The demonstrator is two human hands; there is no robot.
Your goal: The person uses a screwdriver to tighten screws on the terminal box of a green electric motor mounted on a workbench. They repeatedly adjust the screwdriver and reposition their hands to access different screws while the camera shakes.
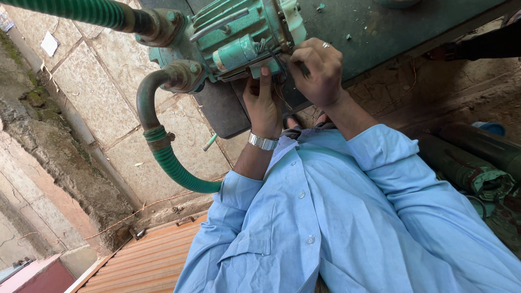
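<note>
Head view, looking down past own chest in a light blue shirt (pixel 336 217) with sleeves rolled back.

Green water pump (pixel 239 38) sits at the edge of a dark worktop (pixel 380 27), top centre of view. Pump body is pale green and ribbed, with a small cylinder-shaped part on its near side. Two ribbed green hoses run off its left end: one (pixel 81 11) goes straight out along the top edge, the other (pixel 173 168) comes off a curved metal elbow (pixel 149 92) and drops down toward the shirt.

Left hand (pixel 263 103): palm toward the pump, fingers extended upward, fingertips touching the underside of the pump body near its terminal end. Open, flat, pressing or steadying; nothing seen gripped in it. Metal wristwatch (pixel 263 142) on this wrist.

Right hand (pixel 317 70): fingers curled closed, pinching something thin at the pump's right end. The item is mostly hidden by the fingers; cannot tell whether it is a wire or a small tool. Ring on one finger.

Thin wire strands hang below the hands, between them.

Surroundings: stone paving (pixel 97 81) below left, corrugated orange sheet (pixel 146 260) at bottom, dark green cylinders (pixel 467 163) lying at right. Another person's dark sleeve (pixel 488 46) at upper right edge
</note>
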